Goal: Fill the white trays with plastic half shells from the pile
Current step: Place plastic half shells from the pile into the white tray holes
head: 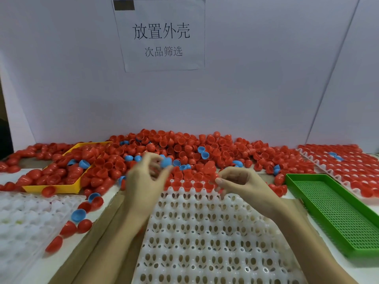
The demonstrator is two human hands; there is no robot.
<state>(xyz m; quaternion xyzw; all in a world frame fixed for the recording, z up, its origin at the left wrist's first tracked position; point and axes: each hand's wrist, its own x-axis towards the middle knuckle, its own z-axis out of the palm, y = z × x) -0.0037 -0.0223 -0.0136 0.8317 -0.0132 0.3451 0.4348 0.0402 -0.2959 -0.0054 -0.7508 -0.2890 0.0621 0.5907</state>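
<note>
A big pile of red half shells (184,146) with a few blue ones lies along the back of the table. In front of me sits a white tray (205,232) with rows of sockets; several red shells fill its far row (190,184). My left hand (143,181) is blurred above the tray's far left corner, fingers curled, with a blue half shell (166,162) at its fingertips. My right hand (244,185) hovers over the tray's far right corner and pinches a red half shell (213,178).
A yellow tray (51,188) holding red shells stands at the left, with another white tray (24,222) in front of it. A green mesh tray (336,212) lies at the right, and a white tray filled with red shells (348,167) beyond it. Loose shells (78,216) are scattered left of centre.
</note>
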